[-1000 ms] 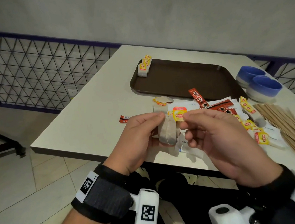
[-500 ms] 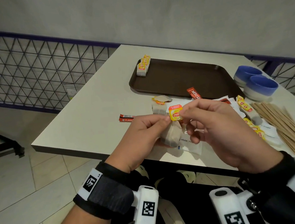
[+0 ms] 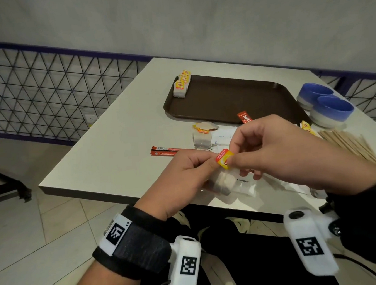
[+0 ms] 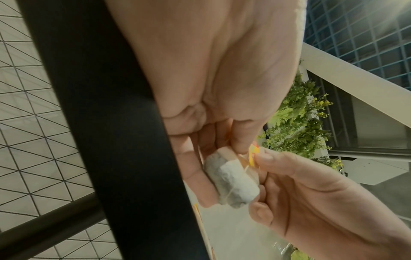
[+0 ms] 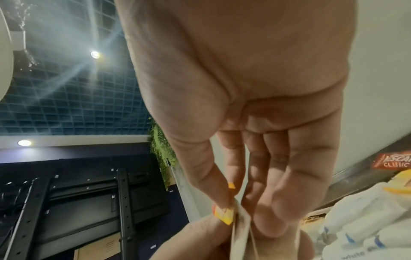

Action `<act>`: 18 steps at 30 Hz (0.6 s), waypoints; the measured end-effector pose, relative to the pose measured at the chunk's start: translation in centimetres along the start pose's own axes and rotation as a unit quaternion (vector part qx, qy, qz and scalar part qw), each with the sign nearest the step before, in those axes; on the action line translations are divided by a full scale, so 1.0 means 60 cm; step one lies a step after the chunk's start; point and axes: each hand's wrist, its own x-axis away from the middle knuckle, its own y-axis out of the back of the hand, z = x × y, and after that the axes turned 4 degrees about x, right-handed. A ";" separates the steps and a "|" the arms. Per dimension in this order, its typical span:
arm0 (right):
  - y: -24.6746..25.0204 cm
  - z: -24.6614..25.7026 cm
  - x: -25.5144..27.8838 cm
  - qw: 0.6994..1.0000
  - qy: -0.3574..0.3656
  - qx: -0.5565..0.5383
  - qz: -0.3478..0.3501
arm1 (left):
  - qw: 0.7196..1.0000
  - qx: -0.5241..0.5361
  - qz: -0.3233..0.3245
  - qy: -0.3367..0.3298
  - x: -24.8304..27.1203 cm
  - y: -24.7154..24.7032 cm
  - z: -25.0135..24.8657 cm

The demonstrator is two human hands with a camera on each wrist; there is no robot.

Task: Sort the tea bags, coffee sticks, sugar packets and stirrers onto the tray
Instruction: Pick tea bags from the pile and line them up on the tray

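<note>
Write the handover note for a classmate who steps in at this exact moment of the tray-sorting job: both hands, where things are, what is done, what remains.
Left hand: holds a tea bag above the near table edge.
Right hand: pinches that bag's yellow-red tag.
Done: a few tea bags sit in the far-left corner of the brown tray; nothing else is on it.
Left on the table: more tea bags, red coffee sticks, white sugar packets and wooden stirrers, all off the tray.
Two blue bowls stand right of the tray.
</note>
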 end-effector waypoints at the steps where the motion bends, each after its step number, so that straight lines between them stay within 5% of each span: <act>1: -0.001 0.001 -0.001 1.000 -0.001 0.006 0.002 | 1.000 -0.007 -0.002 -0.003 -0.001 0.001 0.001; 5: -0.008 0.000 -0.004 1.000 -0.008 -0.020 -0.008 | 1.000 -0.006 -0.021 -0.005 -0.004 0.004 0.005; 9: -0.007 -0.009 -0.004 0.990 -0.028 -0.129 -0.046 | 0.992 0.113 -0.056 0.007 -0.008 0.004 0.003; 18: 0.005 -0.036 -0.011 0.920 -0.108 -0.355 -0.125 | 0.995 0.086 -0.029 -0.027 -0.005 0.013 0.010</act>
